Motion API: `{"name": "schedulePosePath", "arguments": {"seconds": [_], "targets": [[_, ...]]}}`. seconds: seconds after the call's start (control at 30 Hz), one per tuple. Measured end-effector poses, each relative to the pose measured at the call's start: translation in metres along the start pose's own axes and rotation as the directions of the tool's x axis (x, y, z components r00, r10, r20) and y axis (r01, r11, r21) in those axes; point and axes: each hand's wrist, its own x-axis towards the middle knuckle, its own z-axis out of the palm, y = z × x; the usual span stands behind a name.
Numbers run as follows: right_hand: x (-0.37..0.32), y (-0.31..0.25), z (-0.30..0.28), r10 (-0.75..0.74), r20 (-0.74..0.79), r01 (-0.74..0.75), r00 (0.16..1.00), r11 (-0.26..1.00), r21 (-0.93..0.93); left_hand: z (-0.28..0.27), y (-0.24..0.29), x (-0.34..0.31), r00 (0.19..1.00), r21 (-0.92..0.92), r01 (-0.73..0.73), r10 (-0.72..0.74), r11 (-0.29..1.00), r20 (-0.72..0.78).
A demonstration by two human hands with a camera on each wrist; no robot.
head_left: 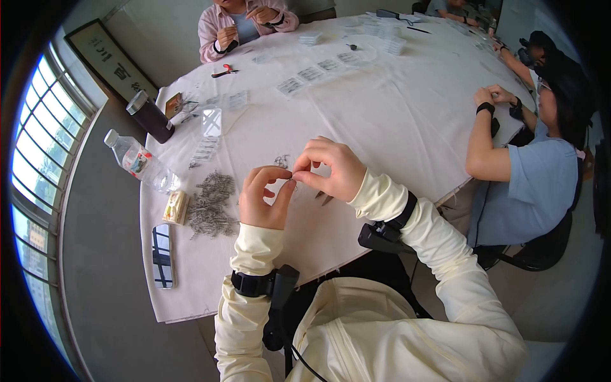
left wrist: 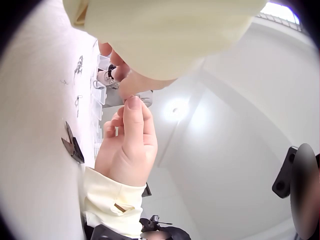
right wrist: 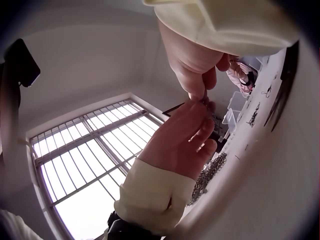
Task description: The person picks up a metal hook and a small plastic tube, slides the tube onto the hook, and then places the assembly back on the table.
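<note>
Over the near part of the white-covered table, my left hand point(head_left: 262, 198) and right hand point(head_left: 334, 169) meet at the fingertips. Thumb and forefinger of each hand pinch a tiny dark piece point(head_left: 291, 177), thin and wire-like; the fingers hide most of it, so I cannot tell its kind. A large pile of small grey metal pieces point(head_left: 212, 204) lies left of my left hand. Behind the hands is a smaller cluster of such pieces point(head_left: 281, 161). Beneath my right hand lies a tool with two pointed dark blades point(left wrist: 73, 146), partly hidden in the head view.
Along the left edge stand a plastic bottle point(head_left: 143, 162), a dark tumbler point(head_left: 151, 118), a small pack point(head_left: 176, 207) and a phone point(head_left: 162, 256). Clear plastic cases point(head_left: 310, 74) and red-handled pliers point(head_left: 224, 71) lie farther back. Other people sit around the table, one close on the right point(head_left: 525, 165).
</note>
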Motion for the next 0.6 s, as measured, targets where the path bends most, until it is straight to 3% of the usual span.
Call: {"name": "schedulePosePath", "arguments": {"seconds": [0.07, 0.17, 0.23, 0.3, 0.37, 0.43, 0.6], "targets": [[0.003, -0.004, -0.008, 0.099, -0.037, -0.094, 0.994, 0.99, 0.107, -0.001, -0.001, -0.002, 1.0, -0.03, 0.015, -0.016, 0.999, -0.007], [0.006, 0.009, -0.026, 0.116, -0.145, -0.117, 0.983, 0.993, 0.006, -0.003, -0.004, -0.002, 0.998, -0.111, 0.062, -0.064, 0.992, -0.019], [0.005, 0.022, -0.032, 0.177, -0.082, -0.185, 0.981, 0.978, -0.092, -0.003, -0.006, -0.003, 0.995, -0.158, 0.092, -0.097, 0.983, -0.02], [0.003, 0.037, -0.028, 0.103, 0.078, -0.082, 0.992, 0.969, -0.232, -0.003, -0.008, -0.003, 0.991, -0.269, 0.132, -0.134, 0.954, 0.011], [0.004, 0.047, -0.021, 0.158, 0.128, -0.119, 0.979, 0.957, -0.264, -0.003, -0.006, -0.002, 0.993, -0.265, 0.112, -0.116, 0.958, 0.0], [0.009, 0.053, -0.016, 0.087, 0.231, 0.003, 0.969, 0.931, -0.365, -0.002, -0.006, -0.002, 0.995, -0.258, 0.092, -0.098, 0.962, -0.011], [0.022, 0.062, -0.009, 0.087, 0.347, 0.048, 0.934, 0.931, -0.361, -0.003, -0.006, -0.002, 0.987, -0.286, 0.158, -0.157, 0.945, 0.026]]}}
